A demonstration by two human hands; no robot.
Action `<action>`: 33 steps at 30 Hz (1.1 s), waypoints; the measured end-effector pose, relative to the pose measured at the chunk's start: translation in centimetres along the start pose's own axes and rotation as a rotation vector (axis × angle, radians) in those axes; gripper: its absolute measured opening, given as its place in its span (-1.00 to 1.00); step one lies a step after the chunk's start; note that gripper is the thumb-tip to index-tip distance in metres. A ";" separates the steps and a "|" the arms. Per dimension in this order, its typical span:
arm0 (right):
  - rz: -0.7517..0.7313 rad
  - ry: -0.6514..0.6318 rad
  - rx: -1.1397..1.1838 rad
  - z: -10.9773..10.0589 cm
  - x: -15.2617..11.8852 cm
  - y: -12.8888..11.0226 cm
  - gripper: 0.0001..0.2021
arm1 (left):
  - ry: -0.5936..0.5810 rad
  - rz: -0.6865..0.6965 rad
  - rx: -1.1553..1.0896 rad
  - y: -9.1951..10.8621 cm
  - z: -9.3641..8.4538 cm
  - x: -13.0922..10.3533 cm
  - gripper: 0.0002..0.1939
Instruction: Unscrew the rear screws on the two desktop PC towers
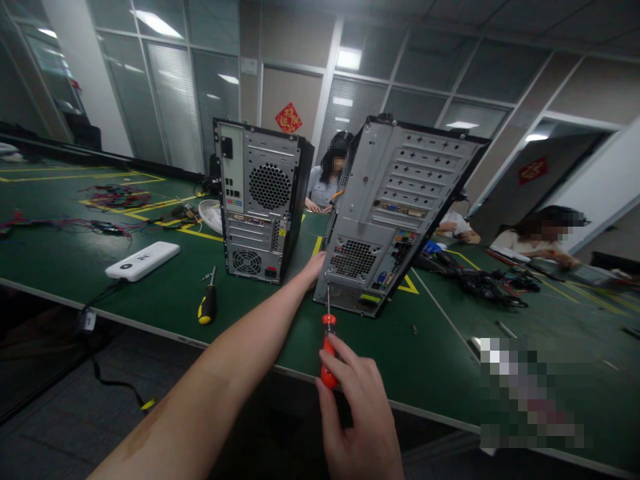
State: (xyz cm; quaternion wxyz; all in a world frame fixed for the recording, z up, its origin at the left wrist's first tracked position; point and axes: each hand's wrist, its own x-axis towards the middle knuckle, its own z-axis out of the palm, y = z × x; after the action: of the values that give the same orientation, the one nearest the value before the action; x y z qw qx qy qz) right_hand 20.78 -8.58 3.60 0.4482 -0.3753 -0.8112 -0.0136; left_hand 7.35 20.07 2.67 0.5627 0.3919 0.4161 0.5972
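Observation:
My right hand is wrapped round the orange handle of a screwdriver. The shaft points up, its tip at the lower left of the rear panel of a tilted computer case. My left hand reaches to the left side of that case; its fingers are hidden behind the case. A second computer case stands upright to the left, its rear panel facing me. On the table left of my forearm lies a yellow and black screwdriver, beside some small screws.
The green table holds a white power bank, tangled wires at the left, a white basket and black cables at the right. People sit across and at the right.

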 end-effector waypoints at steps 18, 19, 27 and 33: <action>-0.039 -0.105 -0.030 0.0 -0.5 0.8 -0.51 | -0.010 -0.003 -0.027 0.1 0.0 -0.2 -0.84; -0.035 -0.105 -0.033 0.0 -0.4 0.8 -0.52 | 0.001 -0.011 -0.032 0.1 0.1 -0.2 -0.85; -0.029 -0.079 -0.032 -0.1 -0.3 0.6 -0.61 | 0.013 -0.001 -0.017 0.2 0.2 -0.2 -0.87; 0.049 -0.014 -0.011 0.2 -0.3 0.2 -0.66 | 0.009 -0.025 -0.042 0.4 0.2 -0.4 -0.87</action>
State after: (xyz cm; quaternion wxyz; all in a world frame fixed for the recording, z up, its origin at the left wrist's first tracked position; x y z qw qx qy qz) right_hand 20.85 -8.49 3.20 0.4405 -0.3977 -0.8048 -0.0042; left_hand 7.43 19.66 3.08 0.5764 0.3719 0.4110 0.6005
